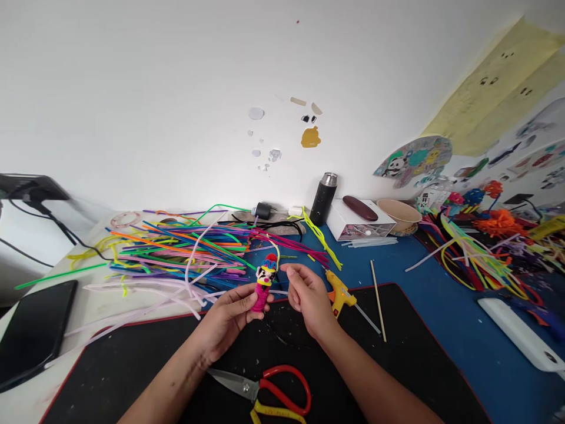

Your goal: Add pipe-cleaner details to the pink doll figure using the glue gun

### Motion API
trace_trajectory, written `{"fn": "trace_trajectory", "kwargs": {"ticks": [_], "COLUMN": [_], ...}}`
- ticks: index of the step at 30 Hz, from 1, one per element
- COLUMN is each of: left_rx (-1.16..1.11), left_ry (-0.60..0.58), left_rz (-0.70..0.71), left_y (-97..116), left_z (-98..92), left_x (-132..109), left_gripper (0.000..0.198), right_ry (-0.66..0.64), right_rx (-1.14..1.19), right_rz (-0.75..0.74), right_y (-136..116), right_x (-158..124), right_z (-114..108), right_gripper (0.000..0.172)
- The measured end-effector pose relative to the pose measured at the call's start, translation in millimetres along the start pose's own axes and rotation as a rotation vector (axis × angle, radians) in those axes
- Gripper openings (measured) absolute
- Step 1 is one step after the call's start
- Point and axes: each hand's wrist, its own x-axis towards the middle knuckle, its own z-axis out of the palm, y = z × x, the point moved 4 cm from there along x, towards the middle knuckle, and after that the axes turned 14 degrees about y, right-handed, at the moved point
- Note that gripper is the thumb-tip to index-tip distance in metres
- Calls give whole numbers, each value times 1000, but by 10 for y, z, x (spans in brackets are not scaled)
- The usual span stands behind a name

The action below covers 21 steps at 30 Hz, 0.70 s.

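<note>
My left hand (pixel 241 309) holds a small doll (pixel 263 288) made of pipe cleaners upright, its fingers wrapped about the magenta body. The doll has a white-and-black face, a yellow brim and a blue and red top. A thin pale strand (pixel 277 250) curves up beside its head. Close to the right side of the head is my right hand (pixel 309 297), fingers curled and thumb against the index finger. Whatever those fingers pinch is too small to make out. Below the hands, scissors (pixel 247 387) with red and yellow handles lie on the black mat (pixel 145 359).
A yellow glue gun (pixel 339 294) and a wooden stick (pixel 378 300) lie right of my right hand. Piled pipe cleaners (pixel 176 250) spread at the left. Behind stand a black flask (pixel 323 199), a white box (pixel 359 219) and a bowl (pixel 399 217). A phone (pixel 35 330) rests far left.
</note>
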Motion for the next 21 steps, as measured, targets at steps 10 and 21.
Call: {"fn": "trace_trajectory", "kwargs": {"ticks": [10,21], "left_rx": [135,378], "left_ry": [-29,-44], "left_rz": [4,168], "left_y": [-34,-50], "left_z": [20,-5], "left_x": [-30,-6], "left_gripper": [32,37], "right_ry": [23,32], "right_rx": [-3,-18], "right_rz": [-37,-37], "right_y": [-93,-57], "right_x": [74,85], "right_z": [13,-5], "right_gripper": [45,40]}}
